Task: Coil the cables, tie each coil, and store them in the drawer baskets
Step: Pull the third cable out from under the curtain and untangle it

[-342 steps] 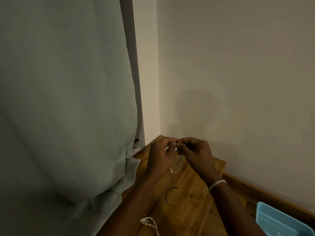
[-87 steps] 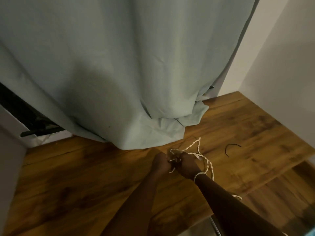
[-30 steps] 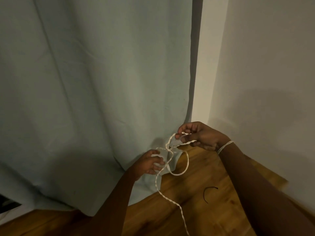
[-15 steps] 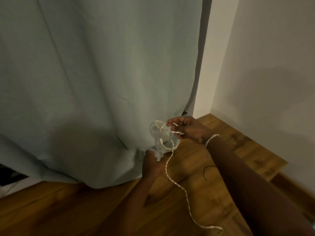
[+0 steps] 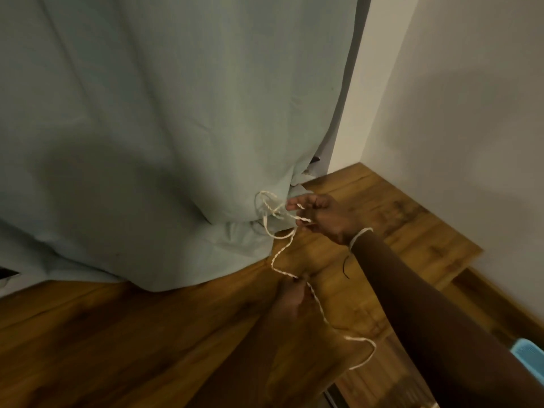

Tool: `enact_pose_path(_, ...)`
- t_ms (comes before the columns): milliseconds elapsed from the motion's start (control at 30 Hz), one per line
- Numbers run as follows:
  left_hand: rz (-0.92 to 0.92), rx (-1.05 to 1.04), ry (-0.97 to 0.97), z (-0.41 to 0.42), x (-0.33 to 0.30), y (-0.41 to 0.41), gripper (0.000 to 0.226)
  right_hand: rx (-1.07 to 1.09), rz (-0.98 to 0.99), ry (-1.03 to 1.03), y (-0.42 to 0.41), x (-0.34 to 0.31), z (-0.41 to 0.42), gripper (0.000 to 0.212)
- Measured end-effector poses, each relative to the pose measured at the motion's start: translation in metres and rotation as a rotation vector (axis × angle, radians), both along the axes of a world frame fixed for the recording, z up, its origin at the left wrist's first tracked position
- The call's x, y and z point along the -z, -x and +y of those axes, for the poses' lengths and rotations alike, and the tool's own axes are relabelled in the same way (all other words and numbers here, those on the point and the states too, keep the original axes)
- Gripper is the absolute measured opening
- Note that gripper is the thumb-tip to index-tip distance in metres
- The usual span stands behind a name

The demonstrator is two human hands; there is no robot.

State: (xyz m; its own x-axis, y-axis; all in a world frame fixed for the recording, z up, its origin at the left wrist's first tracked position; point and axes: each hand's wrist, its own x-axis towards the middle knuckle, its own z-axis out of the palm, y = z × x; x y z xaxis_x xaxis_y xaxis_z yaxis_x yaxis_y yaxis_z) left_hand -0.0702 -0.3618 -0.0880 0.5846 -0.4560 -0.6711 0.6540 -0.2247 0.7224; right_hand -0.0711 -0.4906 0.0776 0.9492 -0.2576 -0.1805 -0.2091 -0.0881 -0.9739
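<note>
Lowered toward the bench [image 5: 147, 343], the left hand [image 5: 290, 298] pinches the cable [image 5: 279, 254], which runs up-and-away to loops gripped in the right hand's [image 5: 326, 217] fingers [image 5: 297, 206].

- pale green curtain [image 5: 164, 128] hangs far left, hem pooled on wooden tabletop [image 5: 117, 343]
- white wall [image 5: 471, 113] right
- blue tray [image 5: 530, 356] corner, near right edge

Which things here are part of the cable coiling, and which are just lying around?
In the job: cable, with loops in right hand and its run pinched by left hand; blue basket, perhaps.
Lying about: curtain, black tie, wristband.
</note>
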Motion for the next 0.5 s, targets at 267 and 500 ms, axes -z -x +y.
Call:
enact_pose_path(267,-0.038,-0.11,0.344,0.015,-0.097,-0.047,0.019,-0.178,0.064,0.117,0.036,0.026,-0.006,0.03)
enact_pose_path(500,-0.205,-0.21,0.341,0.013,-0.121,-0.061,0.02,-0.284,0.131,-0.404,0.033,0.008,0.0,0.056)
